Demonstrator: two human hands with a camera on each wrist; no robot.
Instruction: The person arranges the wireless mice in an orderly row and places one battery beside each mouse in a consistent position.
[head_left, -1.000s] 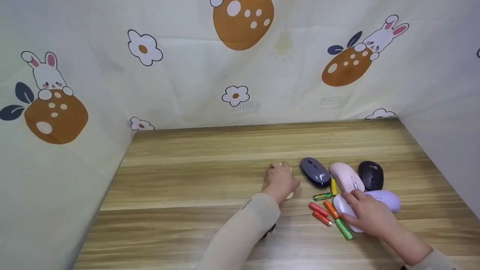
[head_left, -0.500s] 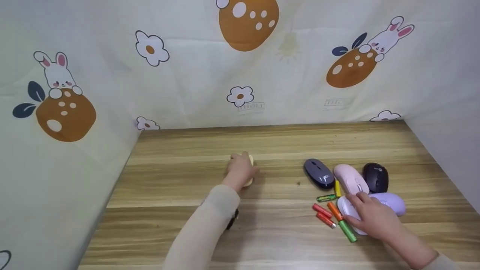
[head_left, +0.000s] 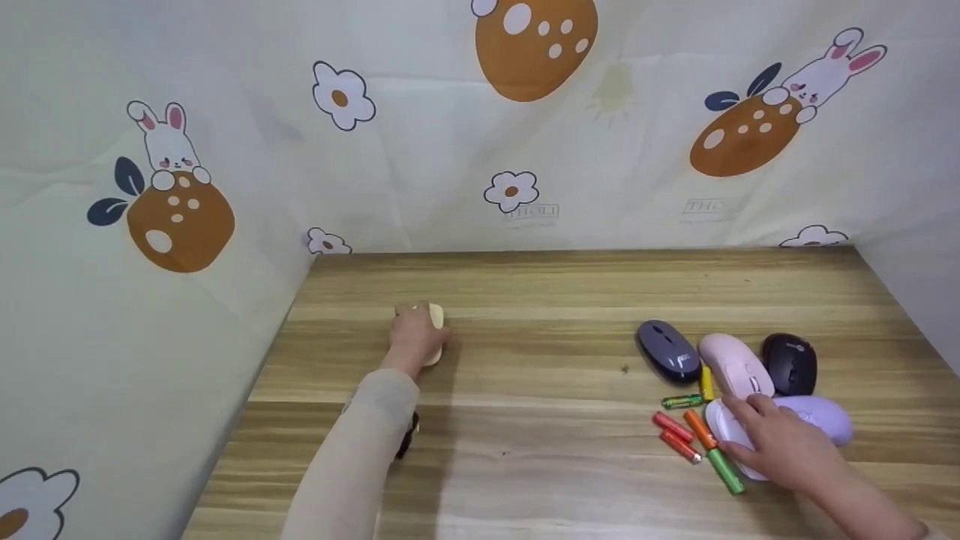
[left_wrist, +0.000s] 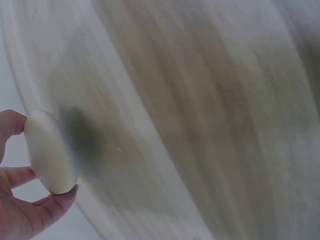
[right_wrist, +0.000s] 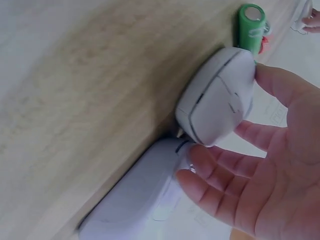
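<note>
On the left part of the table my left hand (head_left: 415, 335) holds a cream computer mouse (head_left: 436, 318), thumb on one side and fingers on the other. The left wrist view shows this smooth oval mouse (left_wrist: 51, 152) pinched and slightly tilted, its shadow beside it. Over at the right my right hand (head_left: 787, 444) grips a white mouse (head_left: 721, 424) that lies on the table. In the right wrist view, thumb and index finger touch opposite sides of the white mouse (right_wrist: 217, 102), while other fingers reach the purple mouse (right_wrist: 132, 195).
Around the right hand lie a grey mouse (head_left: 667, 351), a pink mouse (head_left: 733, 364), a black mouse (head_left: 790, 363) and the purple mouse (head_left: 829, 418). Several coloured batteries, among them a green battery (head_left: 726, 472), lie just left. A printed curtain (head_left: 427, 150) borders the wooden table (head_left: 525, 300).
My left hand has carried the cream mouse leftward, away from the other mice. The right hand stays on the white mouse. The head view has turned slightly left.
</note>
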